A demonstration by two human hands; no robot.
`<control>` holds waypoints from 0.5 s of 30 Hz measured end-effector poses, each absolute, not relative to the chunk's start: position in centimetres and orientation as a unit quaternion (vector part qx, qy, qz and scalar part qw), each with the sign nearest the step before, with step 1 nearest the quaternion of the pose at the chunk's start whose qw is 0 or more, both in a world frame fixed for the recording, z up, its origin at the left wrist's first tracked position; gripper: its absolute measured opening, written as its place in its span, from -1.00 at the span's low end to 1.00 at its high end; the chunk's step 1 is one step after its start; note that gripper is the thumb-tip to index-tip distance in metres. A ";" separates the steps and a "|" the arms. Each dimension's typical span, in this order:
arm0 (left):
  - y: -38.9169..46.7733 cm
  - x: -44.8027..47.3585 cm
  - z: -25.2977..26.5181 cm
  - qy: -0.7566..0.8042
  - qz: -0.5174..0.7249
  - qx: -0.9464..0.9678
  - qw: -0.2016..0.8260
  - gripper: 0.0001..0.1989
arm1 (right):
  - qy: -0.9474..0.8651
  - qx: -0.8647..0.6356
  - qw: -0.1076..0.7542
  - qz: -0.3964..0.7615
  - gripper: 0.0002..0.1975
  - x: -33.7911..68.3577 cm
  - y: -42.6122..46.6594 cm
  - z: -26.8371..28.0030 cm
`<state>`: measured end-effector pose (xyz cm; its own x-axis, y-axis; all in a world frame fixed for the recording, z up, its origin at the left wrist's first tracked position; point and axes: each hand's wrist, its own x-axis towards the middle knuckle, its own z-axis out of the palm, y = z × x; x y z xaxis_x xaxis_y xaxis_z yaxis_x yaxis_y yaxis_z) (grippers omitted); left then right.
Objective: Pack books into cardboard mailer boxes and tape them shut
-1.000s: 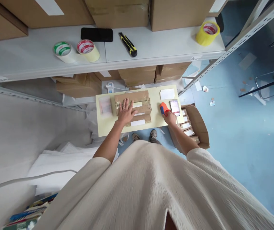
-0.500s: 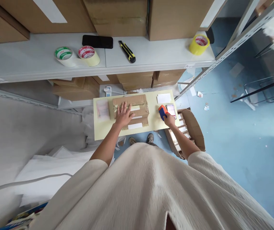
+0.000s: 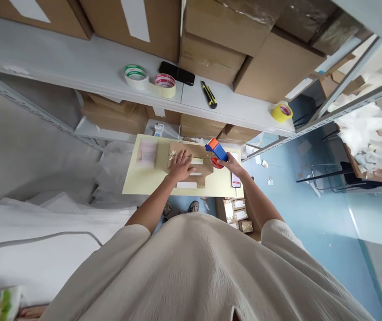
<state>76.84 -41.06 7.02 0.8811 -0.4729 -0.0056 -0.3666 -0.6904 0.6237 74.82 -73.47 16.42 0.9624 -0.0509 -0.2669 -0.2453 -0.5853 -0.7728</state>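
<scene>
Mid-frame, the left hand [image 3: 180,167] lies flat, ungripping, on brown cardboard boxes [image 3: 201,168] stretching crosswise — their right end overlapped in view by 1 blue-and-orange plastic tape dispenser [image 3: 220,151] gripped in the right hand [image 3: 232,165].

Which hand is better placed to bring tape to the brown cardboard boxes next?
Right, I'd judge: the right hand holds the blue-and-orange tape dispenser close to the brown cardboard boxes, whereas the left hand is spread on them.
</scene>
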 end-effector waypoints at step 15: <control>-40.4 79.1 8.0 -0.120 -0.061 0.879 0.458 -0.49 | 0.097 -0.867 0.461 0.160 -0.24 76.8 -69.6 16.5</control>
<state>79.09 -40.39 8.01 0.9640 -0.2660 0.0022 -0.1543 -0.5521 0.8194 76.82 -69.59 16.52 0.9302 -0.0210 -0.3664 -0.3155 -0.5559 -0.7691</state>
